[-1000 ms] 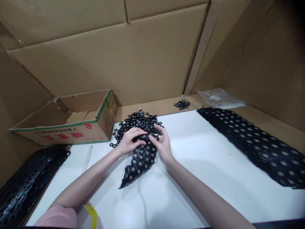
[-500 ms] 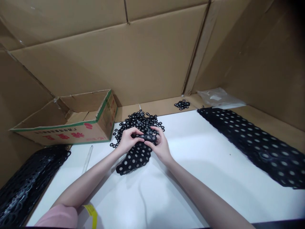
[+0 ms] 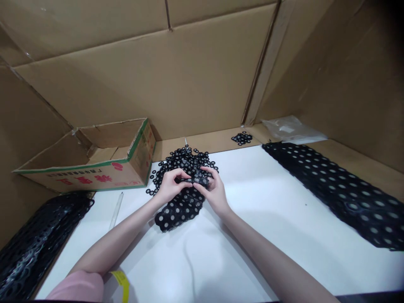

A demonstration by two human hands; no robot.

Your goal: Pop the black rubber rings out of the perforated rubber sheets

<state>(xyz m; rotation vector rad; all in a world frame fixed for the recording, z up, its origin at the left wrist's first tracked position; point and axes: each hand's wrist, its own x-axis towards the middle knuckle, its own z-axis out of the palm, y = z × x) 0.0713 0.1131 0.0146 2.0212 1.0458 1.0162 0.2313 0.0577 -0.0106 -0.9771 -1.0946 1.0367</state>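
Note:
A black rubber sheet punched with round holes (image 3: 179,208) is bunched up on the white table top (image 3: 259,219). My left hand (image 3: 169,185) and my right hand (image 3: 213,191) both pinch its far, crumpled edge between thumb and fingers. Just beyond my hands lies a pile of small black rings (image 3: 184,160), touching the sheet's far end.
An open cardboard box (image 3: 94,164) stands at the left. A long perforated black sheet (image 3: 341,191) lies at the right, a heap of black sheet scrap (image 3: 34,244) at the lower left. A few rings (image 3: 241,138), a clear plastic bag (image 3: 292,129) and a thin clear tube (image 3: 115,210) lie around. Cardboard walls enclose the table.
The sheet's hanging tail has been gathered toward my hands and is now shorter and more bunched. My hands stay near the ring pile.

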